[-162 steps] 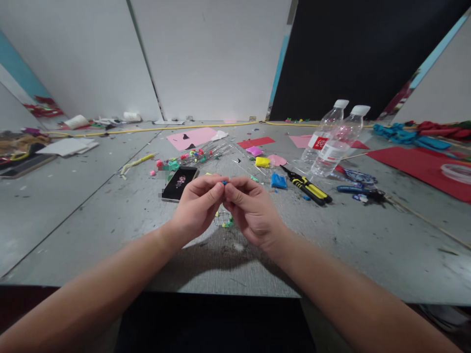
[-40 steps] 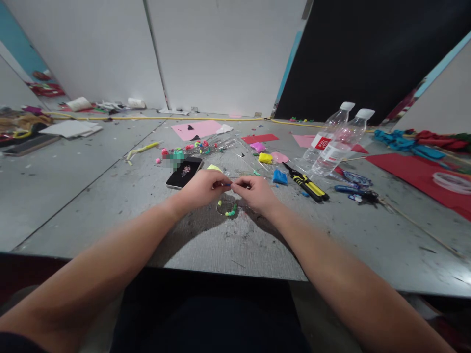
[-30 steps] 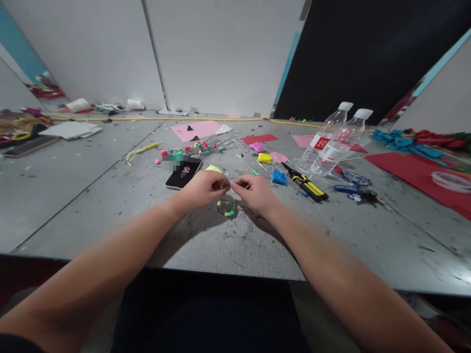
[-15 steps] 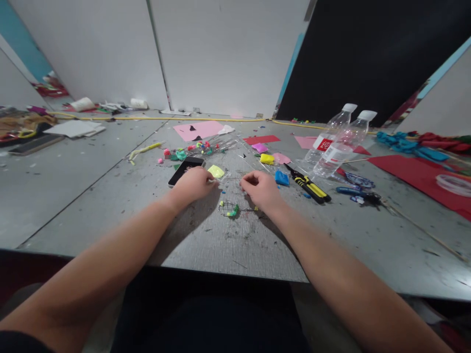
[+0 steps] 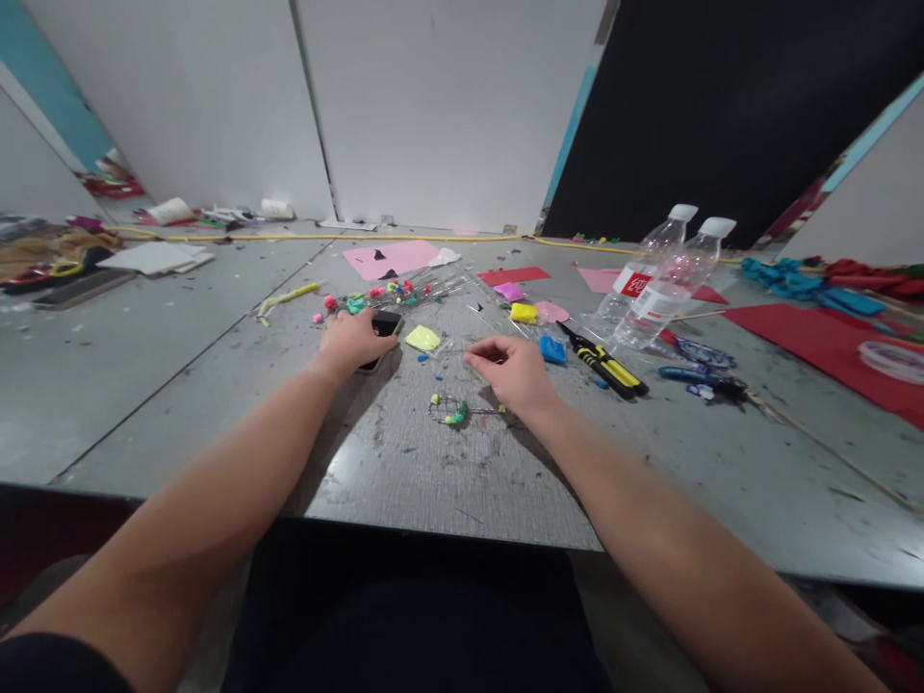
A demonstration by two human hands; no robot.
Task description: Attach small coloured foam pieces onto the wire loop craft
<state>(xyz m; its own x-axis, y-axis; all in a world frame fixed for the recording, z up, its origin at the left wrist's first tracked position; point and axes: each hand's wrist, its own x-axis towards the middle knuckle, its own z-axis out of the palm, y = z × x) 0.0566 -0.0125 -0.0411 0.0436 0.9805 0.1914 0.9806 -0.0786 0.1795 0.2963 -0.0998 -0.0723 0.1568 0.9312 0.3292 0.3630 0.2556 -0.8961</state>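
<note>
My left hand [image 5: 348, 342] is wrapped over a dark smartphone [image 5: 388, 324], with its thumb along the near right side. Most of the phone is hidden under the palm. My right hand [image 5: 514, 371] is closed in a pinch just above the table; what sits between its fingertips is too thin to make out. Below and between the hands lies a small wire piece [image 5: 449, 410] with a rounded frame, a straight stem and green and yellow clay bits. A pale yellow clay packet [image 5: 423, 338] lies between the hands, with small blue bits nearby.
Right of my right hand are a blue packet [image 5: 552, 349], yellow-black pliers [image 5: 603, 370] and two plastic bottles [image 5: 655, 294]. Farther right lie blue-handled pliers [image 5: 697, 380] and red sheets [image 5: 815, 351]. Clay-beaded wires [image 5: 394, 292] and pink paper [image 5: 396, 256] lie behind.
My left hand has left the spot facing my right hand, moved left and closed over the phone. My right hand has stayed nearly in place, still pinched.
</note>
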